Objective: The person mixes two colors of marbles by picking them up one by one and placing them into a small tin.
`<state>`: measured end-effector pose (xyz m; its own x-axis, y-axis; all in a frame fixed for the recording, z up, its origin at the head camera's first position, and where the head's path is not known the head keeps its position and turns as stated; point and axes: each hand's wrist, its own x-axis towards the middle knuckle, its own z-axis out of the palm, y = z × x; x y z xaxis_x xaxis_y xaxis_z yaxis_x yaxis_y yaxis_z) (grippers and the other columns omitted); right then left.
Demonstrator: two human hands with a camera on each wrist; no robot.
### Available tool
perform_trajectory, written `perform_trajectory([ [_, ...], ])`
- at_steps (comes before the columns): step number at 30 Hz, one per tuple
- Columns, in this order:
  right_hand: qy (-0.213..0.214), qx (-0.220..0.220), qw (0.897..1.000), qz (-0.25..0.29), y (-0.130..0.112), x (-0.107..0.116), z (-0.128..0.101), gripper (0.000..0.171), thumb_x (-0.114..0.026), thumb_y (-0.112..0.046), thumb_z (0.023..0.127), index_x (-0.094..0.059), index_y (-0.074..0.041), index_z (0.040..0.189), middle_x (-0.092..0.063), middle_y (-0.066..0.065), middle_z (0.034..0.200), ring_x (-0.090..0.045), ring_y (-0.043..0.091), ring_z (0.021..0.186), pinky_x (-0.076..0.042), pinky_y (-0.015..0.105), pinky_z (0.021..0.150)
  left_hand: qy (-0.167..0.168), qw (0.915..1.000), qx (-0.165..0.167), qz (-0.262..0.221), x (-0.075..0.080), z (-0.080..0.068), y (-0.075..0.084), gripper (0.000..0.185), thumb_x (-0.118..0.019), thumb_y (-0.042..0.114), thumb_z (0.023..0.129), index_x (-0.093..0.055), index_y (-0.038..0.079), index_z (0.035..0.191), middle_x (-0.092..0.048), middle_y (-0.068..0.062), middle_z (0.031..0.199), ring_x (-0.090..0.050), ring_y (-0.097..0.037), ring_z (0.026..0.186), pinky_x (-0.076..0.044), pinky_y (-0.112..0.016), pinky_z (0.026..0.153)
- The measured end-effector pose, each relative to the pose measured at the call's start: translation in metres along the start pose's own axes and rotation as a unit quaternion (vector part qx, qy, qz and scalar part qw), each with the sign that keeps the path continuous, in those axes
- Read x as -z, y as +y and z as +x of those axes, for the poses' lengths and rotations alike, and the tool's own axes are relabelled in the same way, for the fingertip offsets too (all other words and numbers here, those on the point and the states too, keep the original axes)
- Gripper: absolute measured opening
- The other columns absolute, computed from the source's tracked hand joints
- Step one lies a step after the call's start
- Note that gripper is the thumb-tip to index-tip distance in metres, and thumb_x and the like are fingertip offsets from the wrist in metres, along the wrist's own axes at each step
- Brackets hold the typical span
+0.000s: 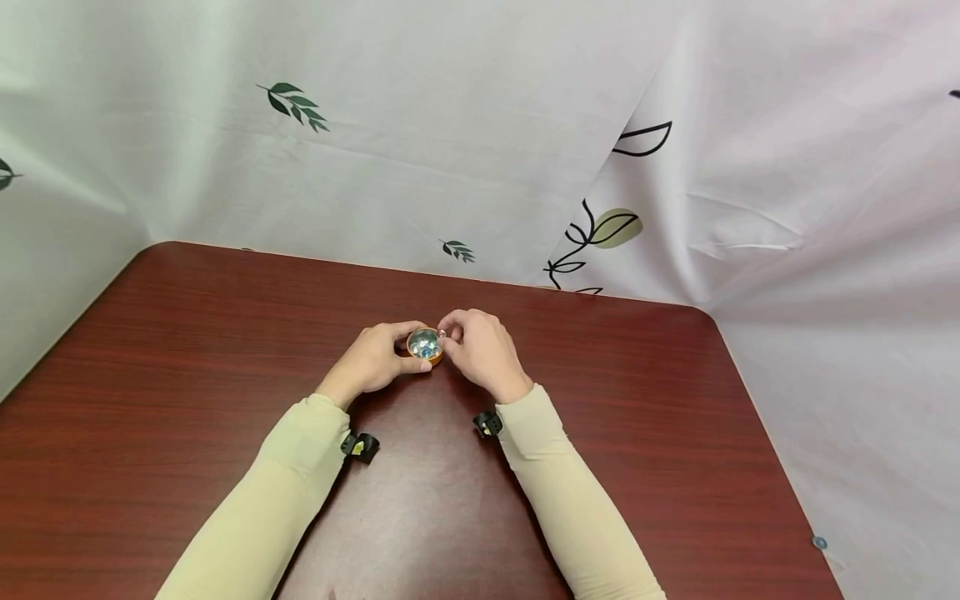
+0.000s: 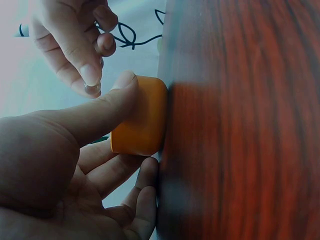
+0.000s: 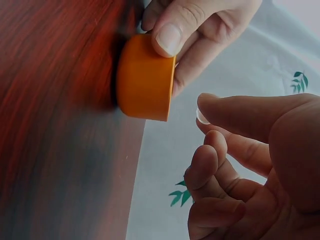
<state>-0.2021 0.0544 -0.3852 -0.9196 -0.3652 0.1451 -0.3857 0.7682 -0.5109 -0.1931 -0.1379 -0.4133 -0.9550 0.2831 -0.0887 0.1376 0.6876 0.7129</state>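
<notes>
A small orange cup (image 1: 437, 360) stands upright on the table, with shiny clear and bluish pieces inside it. My left hand (image 1: 371, 358) holds the cup from its left side, thumb and fingers on opposite parts of the wall. Just right of the rim, my right hand (image 1: 483, 348) pinches a small clear glass-like piece (image 3: 201, 117) between thumb and index finger. In the right wrist view that piece is apart from the orange cup (image 3: 145, 82), and its exact shape is mostly covered by the fingertips. The left wrist view shows only the cup's outside wall.
The dark red wood-grain table (image 1: 225, 333) has rounded back corners. White cloth (image 1: 420, 125) printed with leaves hangs behind it and along both sides. A small blue round thing (image 1: 820, 542) lies at the table's right edge. Each wrist wears a black camera (image 1: 362, 447).
</notes>
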Motion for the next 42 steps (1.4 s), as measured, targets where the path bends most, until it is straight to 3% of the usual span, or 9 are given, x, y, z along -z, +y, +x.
perform_trajectory([
  [16, -0.021, -0.010, 1.000, 0.001, -0.005, -0.010, 0.006, 0.010, -0.072, -0.017, 0.093, -0.076, -0.015, 0.103, -0.060, -0.004, 0.081, -0.054, 0.012, 0.067, -0.042, 0.024, 0.055, 0.002, 1.0000, 0.002, 0.001, -0.001, -0.001, 0.000, 0.058, -0.081, 0.029, 0.088, -0.060, 0.012, 0.139, -0.069, -0.011, 0.124, -0.062, -0.028, 0.111, -0.047, -0.048, 0.097],
  [30, -0.037, -0.015, 0.999, 0.008, -0.007, -0.016, 0.012, 0.015, -0.072, -0.017, 0.094, -0.076, -0.013, 0.108, -0.062, -0.003, 0.082, -0.055, 0.011, 0.065, -0.043, 0.023, 0.052, 0.004, 0.9999, 0.009, -0.001, -0.001, 0.001, -0.002, 0.064, -0.081, 0.030, 0.088, -0.057, 0.011, 0.144, -0.063, -0.012, 0.134, -0.057, -0.031, 0.123, -0.044, -0.050, 0.103],
  [42, -0.039, -0.008, 0.999, 0.003, -0.008, -0.018, 0.014, 0.015, -0.073, -0.016, 0.093, -0.076, -0.013, 0.108, -0.063, -0.003, 0.082, -0.056, 0.011, 0.066, -0.044, 0.023, 0.054, 0.000, 1.0000, 0.002, 0.001, 0.000, -0.001, -0.002, 0.064, -0.081, 0.030, 0.088, -0.056, 0.011, 0.144, -0.064, -0.013, 0.134, -0.058, -0.031, 0.121, -0.045, -0.049, 0.101],
])
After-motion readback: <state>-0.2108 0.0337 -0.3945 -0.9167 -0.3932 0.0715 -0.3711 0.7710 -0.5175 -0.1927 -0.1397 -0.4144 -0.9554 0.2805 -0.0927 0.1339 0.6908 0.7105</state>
